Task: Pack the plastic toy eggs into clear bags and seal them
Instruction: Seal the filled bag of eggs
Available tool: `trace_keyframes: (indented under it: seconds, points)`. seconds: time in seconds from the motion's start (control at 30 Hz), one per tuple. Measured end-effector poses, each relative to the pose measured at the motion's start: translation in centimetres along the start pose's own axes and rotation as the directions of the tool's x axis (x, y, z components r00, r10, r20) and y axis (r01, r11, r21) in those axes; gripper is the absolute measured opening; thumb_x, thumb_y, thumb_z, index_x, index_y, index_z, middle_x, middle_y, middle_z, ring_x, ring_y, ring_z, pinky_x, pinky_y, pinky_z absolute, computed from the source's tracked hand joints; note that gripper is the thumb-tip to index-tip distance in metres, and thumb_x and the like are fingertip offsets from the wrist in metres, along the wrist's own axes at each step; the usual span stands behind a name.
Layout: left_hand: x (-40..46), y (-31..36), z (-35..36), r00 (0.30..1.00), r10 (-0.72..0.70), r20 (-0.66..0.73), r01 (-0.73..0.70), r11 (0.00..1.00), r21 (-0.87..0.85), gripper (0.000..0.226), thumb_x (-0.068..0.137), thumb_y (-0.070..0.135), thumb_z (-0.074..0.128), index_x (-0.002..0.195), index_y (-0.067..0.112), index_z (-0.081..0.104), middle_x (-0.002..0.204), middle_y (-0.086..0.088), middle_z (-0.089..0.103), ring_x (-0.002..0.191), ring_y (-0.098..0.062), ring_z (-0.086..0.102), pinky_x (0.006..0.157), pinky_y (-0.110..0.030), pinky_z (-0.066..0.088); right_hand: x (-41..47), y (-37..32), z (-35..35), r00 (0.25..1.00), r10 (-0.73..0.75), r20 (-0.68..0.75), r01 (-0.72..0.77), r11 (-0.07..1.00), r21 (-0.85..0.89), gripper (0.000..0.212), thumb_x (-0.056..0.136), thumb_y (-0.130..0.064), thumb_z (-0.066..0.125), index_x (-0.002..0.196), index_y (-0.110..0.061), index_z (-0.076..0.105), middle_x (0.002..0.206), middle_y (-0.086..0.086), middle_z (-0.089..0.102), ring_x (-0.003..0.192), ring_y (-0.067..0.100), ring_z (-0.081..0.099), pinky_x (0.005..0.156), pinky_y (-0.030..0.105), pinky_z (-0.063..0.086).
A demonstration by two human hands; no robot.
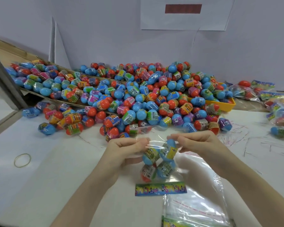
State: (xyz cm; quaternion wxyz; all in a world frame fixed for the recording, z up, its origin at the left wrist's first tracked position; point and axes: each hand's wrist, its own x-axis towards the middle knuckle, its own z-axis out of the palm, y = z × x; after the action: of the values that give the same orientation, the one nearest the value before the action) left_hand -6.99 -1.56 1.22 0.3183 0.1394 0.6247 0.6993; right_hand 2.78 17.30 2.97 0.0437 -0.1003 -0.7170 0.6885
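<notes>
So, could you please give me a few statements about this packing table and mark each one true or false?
1. Both hands hold the clear bag at its top edge. True: the left hand and the right hand pinch it.
2. The bag holds no eggs. False: it holds several eggs.
3. A rubber band lies on the table left of the hands. True.
4. The yellow tray sits at the far left. False: it is right of the egg pile.
5. Filled bags lie at the right. True.
</notes>
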Motion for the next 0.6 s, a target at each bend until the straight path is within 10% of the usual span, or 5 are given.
trace_keyframes:
  seconds: [0.6]
  points:
    - [-0.1,0.1,-1.3,0.997,0.072,0.034,-0.077,0.986,0.148,0.028,0.059,0.033,0.068,0.082,0.021,0.078,0.088,-0.003,0.074,0.079,-0.008,0.069,0.061,-0.019,0.054,0.0,0.4,0.0,0.993,0.101,0.065,-0.110,0.983,0.145,0.027,0.055,-0.020,0.071,0.080,-0.016,0.077,0.078,0.008,0.073,0.067,0.010,0.067,0.063,0.018,0.054]
